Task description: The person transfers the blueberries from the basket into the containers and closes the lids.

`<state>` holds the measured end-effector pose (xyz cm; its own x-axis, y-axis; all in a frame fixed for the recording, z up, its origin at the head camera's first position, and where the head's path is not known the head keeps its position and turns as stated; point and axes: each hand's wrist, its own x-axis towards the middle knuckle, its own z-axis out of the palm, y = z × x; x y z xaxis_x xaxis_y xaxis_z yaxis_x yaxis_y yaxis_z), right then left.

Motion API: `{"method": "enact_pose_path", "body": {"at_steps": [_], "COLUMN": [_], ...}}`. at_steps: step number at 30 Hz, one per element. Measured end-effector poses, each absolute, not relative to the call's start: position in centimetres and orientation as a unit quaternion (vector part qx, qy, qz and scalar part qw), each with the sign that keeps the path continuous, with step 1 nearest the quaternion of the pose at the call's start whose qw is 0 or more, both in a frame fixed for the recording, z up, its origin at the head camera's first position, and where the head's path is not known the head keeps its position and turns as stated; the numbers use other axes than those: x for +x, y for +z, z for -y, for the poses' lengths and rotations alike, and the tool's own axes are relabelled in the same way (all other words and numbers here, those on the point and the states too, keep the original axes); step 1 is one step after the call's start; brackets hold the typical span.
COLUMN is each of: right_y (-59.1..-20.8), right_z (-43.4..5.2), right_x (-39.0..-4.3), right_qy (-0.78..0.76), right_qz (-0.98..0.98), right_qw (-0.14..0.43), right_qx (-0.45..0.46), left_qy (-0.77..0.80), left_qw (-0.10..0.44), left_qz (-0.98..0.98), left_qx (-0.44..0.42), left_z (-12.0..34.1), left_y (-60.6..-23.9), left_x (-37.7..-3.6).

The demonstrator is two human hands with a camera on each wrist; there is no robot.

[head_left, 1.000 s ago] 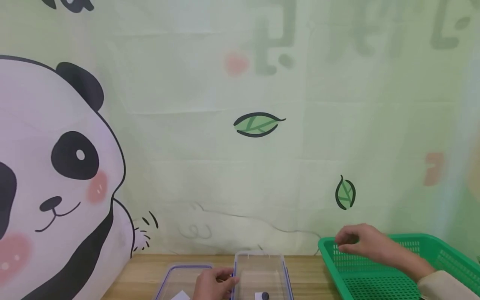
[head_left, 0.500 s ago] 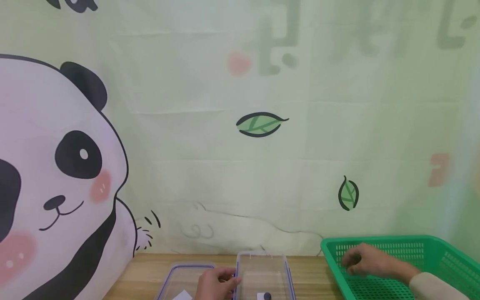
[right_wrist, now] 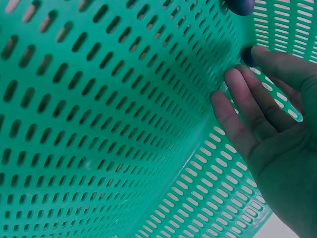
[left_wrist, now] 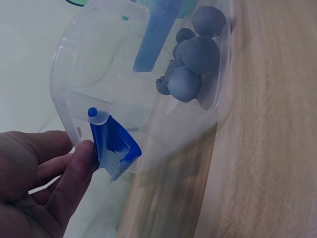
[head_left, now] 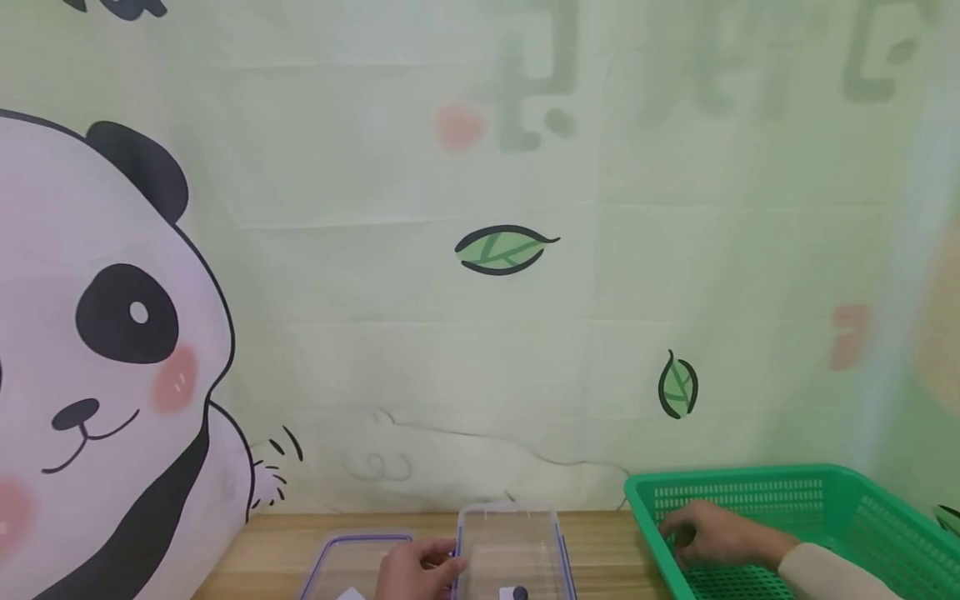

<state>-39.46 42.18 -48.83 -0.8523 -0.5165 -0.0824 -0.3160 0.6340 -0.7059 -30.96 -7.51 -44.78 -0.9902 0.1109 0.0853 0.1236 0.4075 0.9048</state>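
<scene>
My left hand [head_left: 420, 570] pinches the rim of a clear plastic container [head_left: 507, 533] near its left side, by a hinged blue latch [left_wrist: 115, 146] in the left wrist view. Several blueberries [left_wrist: 198, 54] show through the container's wall in that view; the head view catches one dark berry [head_left: 520, 593] beside a white patch. My right hand [head_left: 716, 535] reaches down inside a green plastic basket [head_left: 651, 521]. In the right wrist view its fingers are extended, with one fingertip against a blueberry [right_wrist: 247, 57] in the corner; whether the berry is gripped is hard to see.
Another dark berry [right_wrist: 241, 5] sits at the top of the right wrist view. Left of the container lies a clear plastic piece [head_left: 356, 562] with a blue edge and a white patch. A wooden table [head_left: 600, 554] bears everything, before a panda-printed backdrop [head_left: 495, 358].
My right hand has gone down from above the basket's rim into the basket. The left hand keeps its hold on the container rim. The head view has shifted slightly.
</scene>
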Motion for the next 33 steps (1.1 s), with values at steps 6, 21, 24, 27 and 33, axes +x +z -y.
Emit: {"method": "enact_pose_path", "body": {"at_steps": [6,21,24,27,33], "right_y": [-50.4,-46.1,-45.0,-45.4,-44.2], "right_z": [-42.9,-38.9,-38.1,-38.8,-40.1], "right_x": [-41.3,-37.0,-35.9,-36.5,-36.5], "right_qy": [-0.32,-0.251,-0.259,-0.276,-0.3], "right_qz": [-0.909,-0.929,-0.935,-0.93,-0.919], "right_qw": [0.101,0.081,0.081,0.08,0.044], "right_qx": [-0.247,-0.259,-0.229,-0.228,-0.25], "left_qy": [-0.539,-0.54,-0.535,-0.531,-0.532], "left_qw": [0.009,0.009,0.01,0.01,0.012], "left_qz": [0.839,0.838,0.841,0.844,0.843], "left_qx": [-0.071,-0.077,-0.077,-0.077,-0.076], "left_z": [7.5,7.4,7.4,7.4,7.3], "left_y": [-44.7,-44.9,-44.9,-44.9,-44.8], "left_x": [-30.9,-31.0,-31.0,-31.0,-31.0]}}
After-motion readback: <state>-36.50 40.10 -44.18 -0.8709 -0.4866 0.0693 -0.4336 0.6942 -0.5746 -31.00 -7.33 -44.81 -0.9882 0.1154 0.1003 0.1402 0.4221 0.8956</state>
